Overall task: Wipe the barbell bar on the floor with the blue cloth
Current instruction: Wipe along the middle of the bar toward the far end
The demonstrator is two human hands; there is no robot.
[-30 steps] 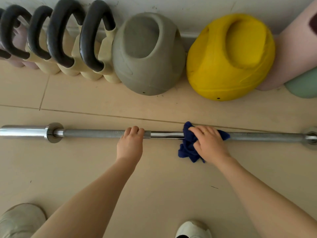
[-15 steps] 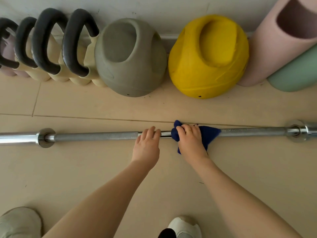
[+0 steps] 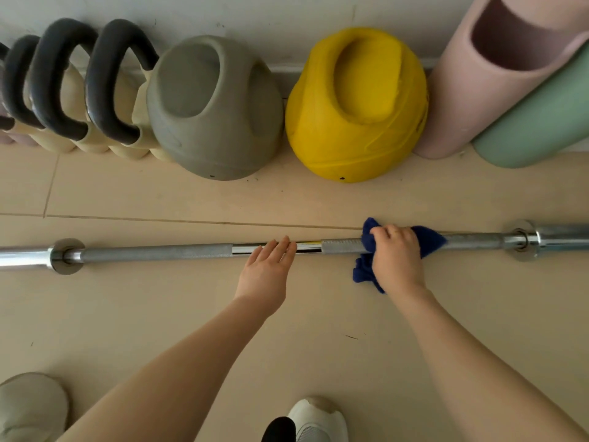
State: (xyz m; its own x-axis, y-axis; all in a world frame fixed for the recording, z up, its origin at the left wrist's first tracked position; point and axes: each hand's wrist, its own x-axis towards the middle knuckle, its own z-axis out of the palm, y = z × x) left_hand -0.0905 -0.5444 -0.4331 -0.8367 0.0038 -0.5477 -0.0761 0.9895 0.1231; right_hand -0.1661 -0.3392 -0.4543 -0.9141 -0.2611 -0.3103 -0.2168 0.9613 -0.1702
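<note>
A long steel barbell bar (image 3: 159, 252) lies across the beige tiled floor from left to right, with collars near both ends. My right hand (image 3: 396, 256) is wrapped over the bar right of centre, shut on the dark blue cloth (image 3: 366, 269), which drapes around the bar and hangs down onto the floor. My left hand (image 3: 266, 272) rests with flat, straightened fingers on the smooth middle section of the bar, not curled around it.
Along the wall stand several cream kettlebells with black handles (image 3: 105, 84), a grey kettlebell (image 3: 216, 110), a yellow kettlebell (image 3: 357, 106), a pink foam roller (image 3: 487, 71) and a green roller (image 3: 535, 122). My shoes (image 3: 315, 419) show at the bottom edge.
My right hand has slid the cloth to the right along the bar, away from my left hand. The left hand's fingers have flattened out. The view shifted slightly.
</note>
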